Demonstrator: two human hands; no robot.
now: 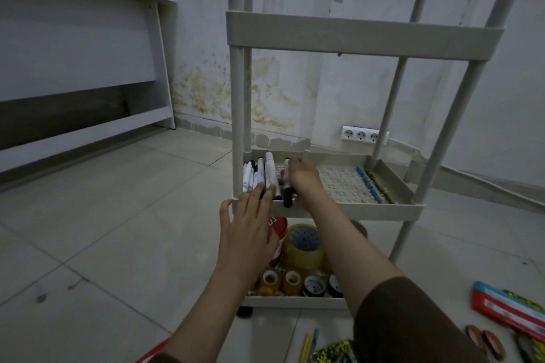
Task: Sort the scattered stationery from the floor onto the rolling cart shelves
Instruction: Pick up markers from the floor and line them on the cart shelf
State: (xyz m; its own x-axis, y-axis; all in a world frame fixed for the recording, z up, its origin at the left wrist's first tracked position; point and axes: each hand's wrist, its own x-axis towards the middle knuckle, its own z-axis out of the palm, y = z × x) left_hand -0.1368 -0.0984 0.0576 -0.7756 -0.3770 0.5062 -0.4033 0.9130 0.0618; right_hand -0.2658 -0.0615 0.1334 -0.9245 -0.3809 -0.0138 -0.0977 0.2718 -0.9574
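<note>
Cart stands on the tiled floor against the wall; three shelves in view. Middle shelf: a row of markers packed at its left end, lying front to back, white and dark barrels, some caps reaching the front rim. Left hand is spread flat, fingers straight, fingertips resting on the near ends of the markers at the front left corner, thumb out beside the corner post; it grasps nothing. Right hand reaches over the front rim into the shelf just right of the marker row, fingers bent down onto the rightmost dark markers; whether it grips one or only touches them cannot be told, as the back of the hand hides the fingers. One black marker lies under the right wrist with its end on the front rim. At the right edge of the same shelf lie a blue pencil and a dark patterned pencil, side by side, well apart from the markers. Bottom shelf: large clear tape roll in the middle, red-and-white can to its left, partly behind the left hand; a row of small tape rolls along the front edge. On the floor, right of the cart: red-and-teal packet, scissors with brown handles; near the front, yellow and blue pencils.
</note>
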